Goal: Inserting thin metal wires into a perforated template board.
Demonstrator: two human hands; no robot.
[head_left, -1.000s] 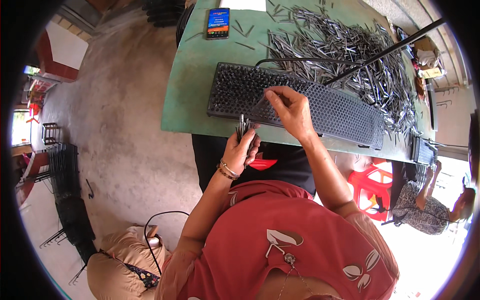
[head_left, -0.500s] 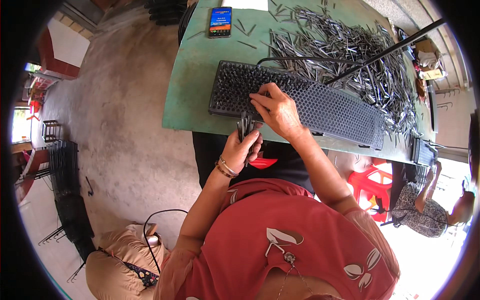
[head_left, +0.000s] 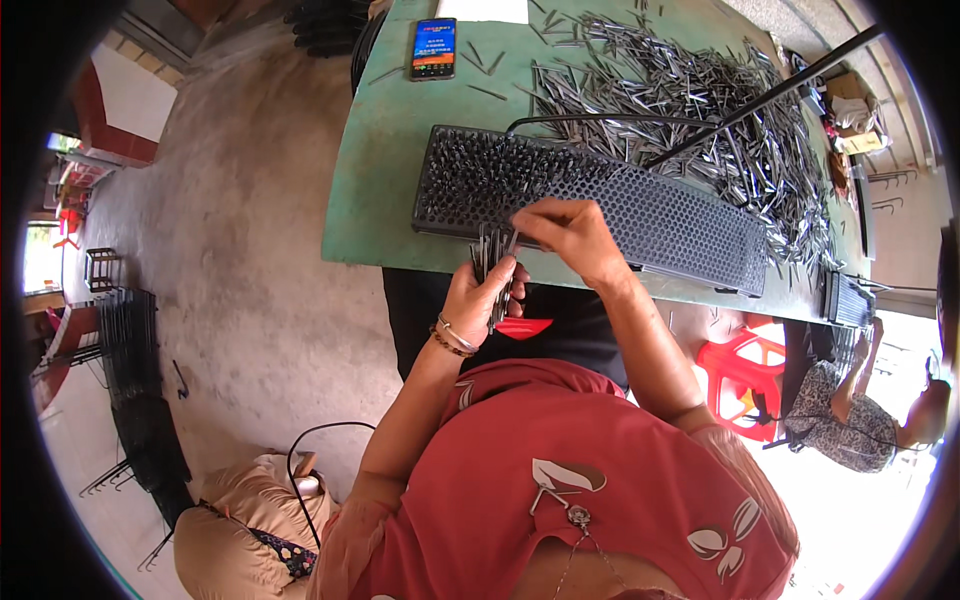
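Observation:
A bundle of thin dark metal strips (head_left: 492, 255) stands upright in my left hand (head_left: 482, 300), whose fingers wrap round it just off the table's near edge. My right hand (head_left: 572, 238) pinches the top of one strip at the bundle's right side. Right behind both hands lies a long black perforated tray (head_left: 690, 232), full of round holes. Many short dark pieces (head_left: 490, 170) stick up from the holes in its left part, while the holes toward the right end look bare. The tips of my right fingers are close to the tray's front edge.
A large heap of loose metal strips (head_left: 700, 110) covers the back right of the green table (head_left: 370, 190). A black rod (head_left: 770, 95) slants over it. A phone (head_left: 433, 48) lies at the back left. Red stools (head_left: 745, 375) and another person (head_left: 845, 415) are at the right.
My right hand has moved from above the tray's holes toward me, down to the top of the bundle. My left hand keeps its hold on the strips.

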